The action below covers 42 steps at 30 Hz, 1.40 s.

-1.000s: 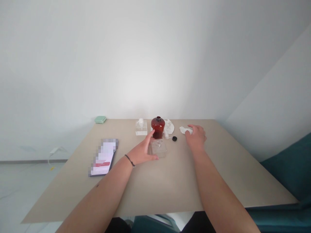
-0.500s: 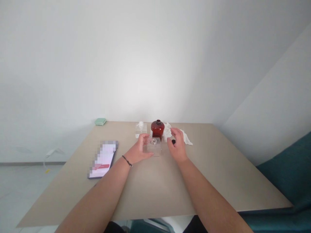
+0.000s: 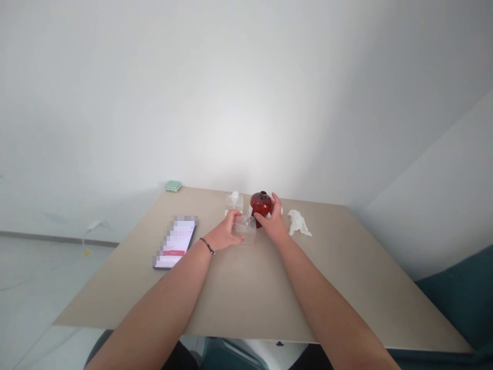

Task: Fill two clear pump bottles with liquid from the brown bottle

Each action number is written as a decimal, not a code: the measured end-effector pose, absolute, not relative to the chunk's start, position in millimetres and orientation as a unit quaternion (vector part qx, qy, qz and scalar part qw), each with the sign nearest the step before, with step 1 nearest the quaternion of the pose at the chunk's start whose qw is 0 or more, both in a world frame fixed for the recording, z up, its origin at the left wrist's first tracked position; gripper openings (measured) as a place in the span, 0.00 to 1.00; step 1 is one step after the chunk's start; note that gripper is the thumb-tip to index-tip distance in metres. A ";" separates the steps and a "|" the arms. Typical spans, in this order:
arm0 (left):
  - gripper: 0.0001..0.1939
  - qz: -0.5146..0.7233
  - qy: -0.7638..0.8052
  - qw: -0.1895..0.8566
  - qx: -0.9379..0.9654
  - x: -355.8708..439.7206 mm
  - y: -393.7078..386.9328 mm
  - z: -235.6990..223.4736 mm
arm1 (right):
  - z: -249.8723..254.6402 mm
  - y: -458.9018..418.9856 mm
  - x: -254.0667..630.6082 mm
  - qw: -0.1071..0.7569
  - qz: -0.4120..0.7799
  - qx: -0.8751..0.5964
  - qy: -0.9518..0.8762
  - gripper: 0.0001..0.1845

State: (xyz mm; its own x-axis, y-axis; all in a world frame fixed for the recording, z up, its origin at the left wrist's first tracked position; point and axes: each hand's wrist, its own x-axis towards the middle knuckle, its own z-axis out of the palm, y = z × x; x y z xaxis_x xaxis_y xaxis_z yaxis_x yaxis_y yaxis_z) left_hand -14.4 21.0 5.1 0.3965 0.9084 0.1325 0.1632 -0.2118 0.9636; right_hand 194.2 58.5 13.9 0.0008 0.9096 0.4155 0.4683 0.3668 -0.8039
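Note:
My left hand [image 3: 223, 235] is closed around the left side of a clear square bottle [image 3: 248, 234] with an uncapped neck. That bottle stands upright on the table. Just behind it is a reddish-brown bottle [image 3: 260, 203] with an open black-rimmed neck. My right hand [image 3: 276, 222] wraps round this brown bottle, thumb in front and fingers on its right side. To the left, a second clear square bottle [image 3: 234, 204] with a white top stands partly behind my left hand. Something white shows beside my right fingers, mostly hidden.
A crumpled white tissue [image 3: 299, 223] lies right of my right hand. On the left of the table [image 3: 246, 298] is a phone [image 3: 177, 245] with a lit screen. A small green case [image 3: 173, 186] sits at the back left corner, near the wall.
My right hand has moved left and forward onto the brown bottle. The black cap seen near its fingers is now out of sight. My left hand stays on the clear bottle; the view has shifted.

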 end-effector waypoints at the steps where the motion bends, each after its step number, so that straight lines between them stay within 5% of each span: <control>1: 0.38 0.388 0.392 0.493 0.673 -14.4 21.5 4.6 | 15.7 58.5 192.1 0.479 0.230 -0.528 -0.663 0.49; 9: 0.35 0.457 0.364 0.490 0.648 -14.6 25.8 3.7 | 60.0 34.7 211.2 0.526 0.273 -0.490 -0.639 0.44; 24: 0.37 0.402 0.377 0.482 0.681 -14.8 27.4 -4.2 | 83.6 -9.4 240.1 0.181 -0.067 -0.495 -0.847 0.36; 42: 0.38 0.382 0.373 0.461 0.709 -14.1 24.2 -1.9 | 88.4 -10.5 235.8 0.088 -0.192 -0.453 -0.866 0.34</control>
